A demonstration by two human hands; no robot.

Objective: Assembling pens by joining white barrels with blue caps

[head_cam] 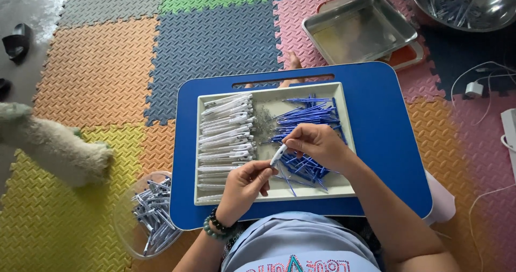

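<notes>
A slim white plastic pen barrel (278, 155) is pinched between both hands' fingers and is best kept level above the shallow beige tray (344, 192) while the left hand (244, 187) steadies its near end and the right hand (318, 144) works its far end.

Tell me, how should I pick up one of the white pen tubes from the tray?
Take a white pen tube by its middle, coming down from above with finger and thumb across it. The tubes lie flat, side by side in a stack on the left of the tray, so their ends are crowded but their tops are open.
</notes>
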